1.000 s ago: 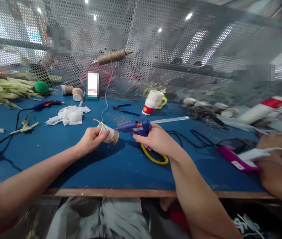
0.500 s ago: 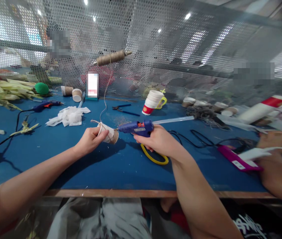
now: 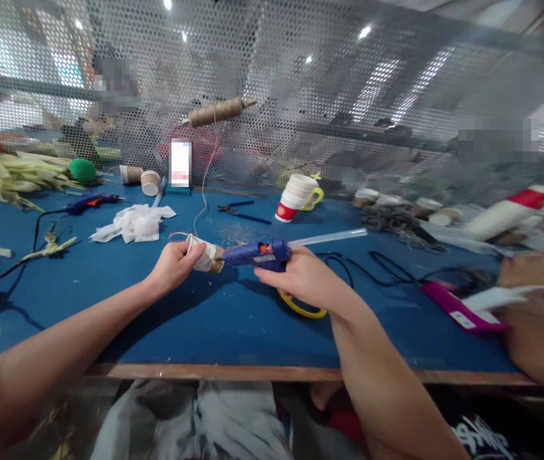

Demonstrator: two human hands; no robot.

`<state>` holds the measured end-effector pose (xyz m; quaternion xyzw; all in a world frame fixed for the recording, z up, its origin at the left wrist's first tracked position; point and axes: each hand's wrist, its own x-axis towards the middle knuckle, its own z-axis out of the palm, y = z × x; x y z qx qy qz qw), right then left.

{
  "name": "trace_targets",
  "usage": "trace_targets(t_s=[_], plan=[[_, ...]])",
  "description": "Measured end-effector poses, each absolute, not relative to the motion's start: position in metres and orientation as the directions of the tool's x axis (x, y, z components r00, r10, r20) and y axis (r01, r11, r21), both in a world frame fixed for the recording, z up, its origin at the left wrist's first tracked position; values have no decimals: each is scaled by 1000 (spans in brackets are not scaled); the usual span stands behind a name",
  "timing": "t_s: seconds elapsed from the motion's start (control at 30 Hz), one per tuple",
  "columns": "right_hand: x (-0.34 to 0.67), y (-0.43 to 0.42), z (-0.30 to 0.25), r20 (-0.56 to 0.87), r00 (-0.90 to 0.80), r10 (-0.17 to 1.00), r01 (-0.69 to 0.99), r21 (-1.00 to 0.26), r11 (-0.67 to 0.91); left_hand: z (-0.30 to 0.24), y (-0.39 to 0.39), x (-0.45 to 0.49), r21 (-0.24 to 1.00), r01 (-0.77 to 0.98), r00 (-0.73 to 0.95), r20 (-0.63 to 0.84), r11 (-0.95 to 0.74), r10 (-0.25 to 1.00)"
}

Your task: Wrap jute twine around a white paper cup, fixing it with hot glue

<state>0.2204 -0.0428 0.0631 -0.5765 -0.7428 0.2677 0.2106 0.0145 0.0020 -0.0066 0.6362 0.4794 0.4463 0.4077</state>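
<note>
My left hand (image 3: 173, 265) is closed round a small paper cup (image 3: 206, 257) lying on its side, partly wound with brown twine. A strand of twine (image 3: 207, 167) runs up from it to a spool (image 3: 215, 111) hung on the mesh wall. My right hand (image 3: 303, 279) grips a blue glue gun (image 3: 258, 253) with a clear glue stick (image 3: 326, 237) poking out behind. Its nozzle touches the cup's twine-wrapped end. Both hands hover just above the blue table (image 3: 233, 332).
Yellow-handled scissors (image 3: 300, 308) lie under my right hand. A second glue gun (image 3: 87, 202), white cloth scraps (image 3: 132, 222), pliers (image 3: 240, 209), stacked cups (image 3: 295, 197) and black cables (image 3: 387, 268) are spread about. Another person's hands (image 3: 533, 306) work with a purple tool (image 3: 454, 306) at the right.
The cup and the glue gun have dropped slightly and shifted left; the gun's nozzle now presses closer against the cup's end.
</note>
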Motion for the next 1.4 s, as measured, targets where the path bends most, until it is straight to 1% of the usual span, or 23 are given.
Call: trace_targets(t_s=[0.17,0.3,0.43,0.57,0.7,0.93,1.27,1.33,1.4], plan=[[221,-42,59,41,-271,962,767,-595,241,-6,2,15,965,214,124,130,-154,984],[220,-42,58,72,-288,955,776,-567,277,-8,4,15,958,231,129,146,-172,981],[220,-42,58,65,-276,959,783,-563,264,-9,4,15,947,255,133,166,-195,977],[220,-42,61,46,-240,970,777,-590,220,-11,3,14,917,303,146,224,-259,964],[220,-42,64,57,-214,975,769,-606,204,-13,2,13,885,336,175,277,-322,945],[222,-39,63,52,-181,982,745,-644,172,-10,-2,13,843,348,241,342,-410,908],[223,-34,60,43,-171,984,739,-655,157,-15,-4,11,776,356,323,420,-520,848],[223,-32,58,25,-166,986,719,-681,138,-13,-5,11,770,338,327,443,-541,835],[226,-28,56,5,-165,986,652,-749,113,-11,-6,11,775,316,333,450,-548,829]])
